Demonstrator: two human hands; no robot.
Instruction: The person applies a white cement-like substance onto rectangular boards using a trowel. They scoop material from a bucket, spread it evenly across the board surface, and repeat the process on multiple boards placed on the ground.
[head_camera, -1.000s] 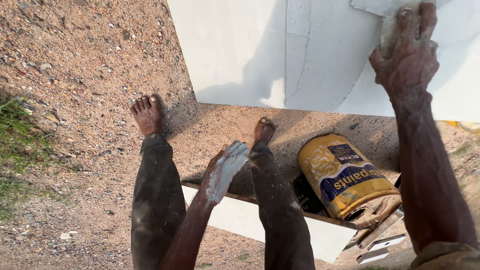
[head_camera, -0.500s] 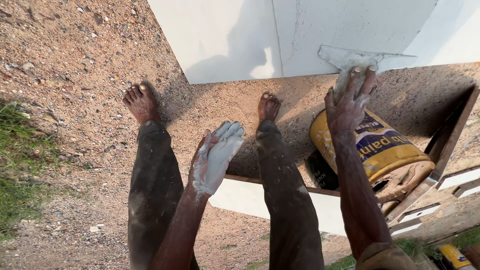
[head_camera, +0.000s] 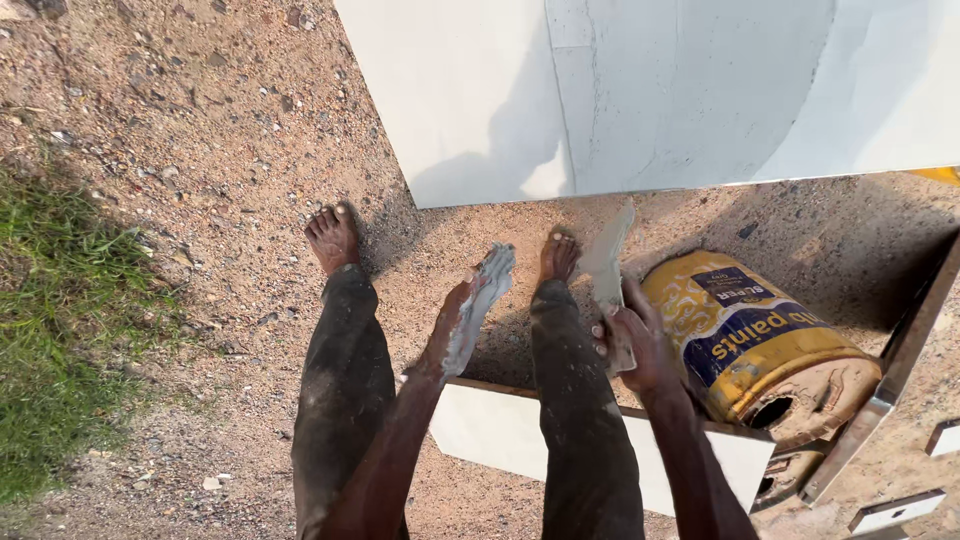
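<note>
Lowered from the white wall, the right hand (head_camera: 640, 345) had come down since the earlier frames to sit low and right of centre, beside the right leg, while the wall's lower edge had risen toward the top of the frame. At the far left a strip of grass (head_camera: 50, 330) bordered the gravelly ground (head_camera: 200, 150), on which the person stood barefoot, the left foot (head_camera: 333, 237) left of centre and the right foot (head_camera: 558, 255) near the middle. Between the two dark trouser legs hung the left hand (head_camera: 470, 315), held flat and open with nothing in it, its palm and fingers caked in pale putty, probably kept away from the clothes for that reason. To its right, the right hand was closed around the handle of a putty blade (head_camera: 610, 270), whose pale, coated edge pointed up toward the wall (head_camera: 650, 90), seemingly kept ready for another pass. Right of that hand a yellow and blue paint drum (head_camera: 750, 340) lay on its side, its open hole facing the lower right, within easy reach, resting against a white panel (head_camera: 500, 430) at the bottom.
</note>
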